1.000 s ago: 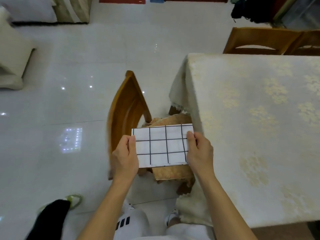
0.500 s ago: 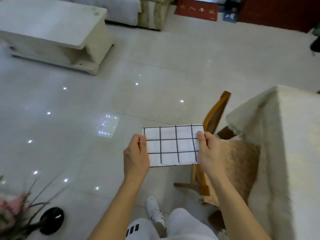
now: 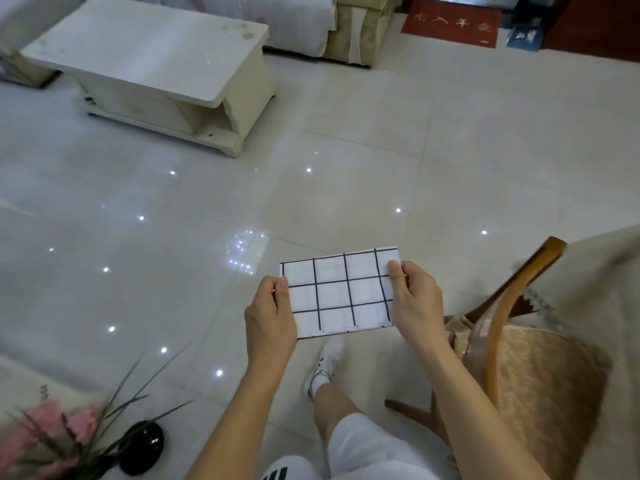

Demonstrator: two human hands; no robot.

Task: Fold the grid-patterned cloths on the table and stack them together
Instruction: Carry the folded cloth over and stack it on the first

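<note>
The folded grid-patterned cloth (image 3: 341, 293) is held flat in the air above the tiled floor (image 3: 381, 174), its long axis running left to right, far-right corner slightly raised. The left hand (image 3: 270, 315) pinches its left edge and the right hand (image 3: 417, 299) its right edge, each grip closed on the fabric. A wooden chair (image 3: 512, 334) stands to the right.

Glossy tiled floor (image 3: 381, 174), white coffee table (image 3: 156, 60)

Left hand (image 3: 270, 313) and right hand (image 3: 415, 299) raised side by side, thumbs on top, pinching.
</note>
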